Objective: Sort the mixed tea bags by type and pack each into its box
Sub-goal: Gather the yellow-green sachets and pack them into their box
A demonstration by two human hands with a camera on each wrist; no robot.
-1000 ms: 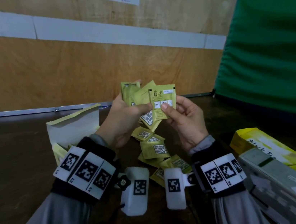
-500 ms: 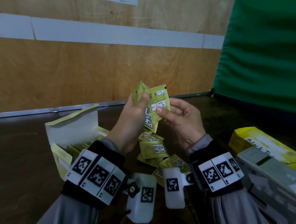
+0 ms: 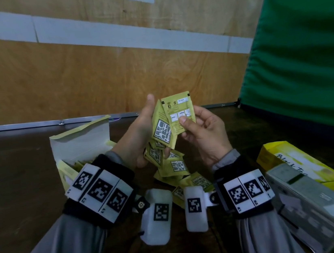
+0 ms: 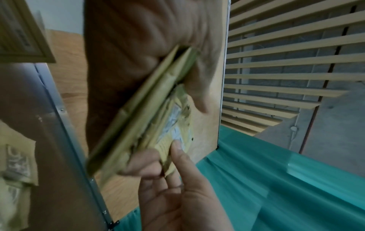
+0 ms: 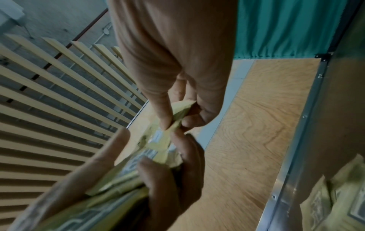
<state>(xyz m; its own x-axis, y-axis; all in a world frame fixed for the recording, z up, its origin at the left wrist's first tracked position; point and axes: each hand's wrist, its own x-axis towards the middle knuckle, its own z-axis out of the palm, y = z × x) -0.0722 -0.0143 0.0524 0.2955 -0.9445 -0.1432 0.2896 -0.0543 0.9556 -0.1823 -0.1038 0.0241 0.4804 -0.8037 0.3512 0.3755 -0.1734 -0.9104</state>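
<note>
The left hand (image 3: 140, 138) holds a small stack of yellow-green paper tea bags (image 3: 162, 131) up over the dark table (image 3: 20, 177) — fingers curled round them. The right hand (image 3: 205, 134) pinches one flat yellow-green tea bag (image 3: 179, 114) by thumb and fingers, touching the stack. An open white cardboard box (image 3: 81, 144) stands left.

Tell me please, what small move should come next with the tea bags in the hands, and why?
Probably the right hand should slide its tea bag fully against the stack in the left hand. The bag is pinched at its lower edge and overlaps the stack, so they are not yet squared. The open box at the left could then receive them.
</note>
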